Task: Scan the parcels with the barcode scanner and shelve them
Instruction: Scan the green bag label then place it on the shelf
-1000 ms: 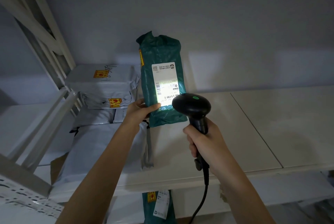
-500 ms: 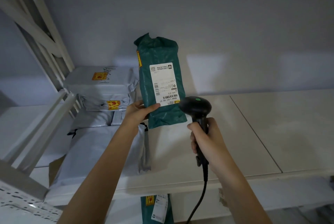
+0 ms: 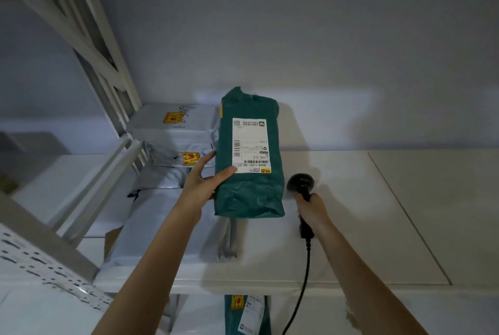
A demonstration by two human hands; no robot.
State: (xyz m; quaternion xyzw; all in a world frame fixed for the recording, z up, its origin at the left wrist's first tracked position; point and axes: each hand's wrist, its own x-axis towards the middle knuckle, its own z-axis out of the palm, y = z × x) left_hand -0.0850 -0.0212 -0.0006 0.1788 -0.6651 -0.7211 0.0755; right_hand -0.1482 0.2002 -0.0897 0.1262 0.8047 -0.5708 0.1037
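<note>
My left hand (image 3: pixel 201 182) pinches the green parcel (image 3: pixel 249 188) upright on the shelf (image 3: pixel 378 199); my right hand (image 3: pixel 310 206) grips the barcode scanner (image 3: pixel 300 184).

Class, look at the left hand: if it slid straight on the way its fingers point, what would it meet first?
Probably nothing new: the left hand already holds the green parcel, fingers pointing up along its left edge. Beyond lies the wall, though depth is unclear.

lower green parcel (image 3: pixel 247 315): cut by bottom edge | label print (image 3: pixel 251 145): seemingly too small

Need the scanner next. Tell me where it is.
In the head view, right of centre: the scanner is gripped by the right hand above the shelf, just right of the green parcel.
</note>
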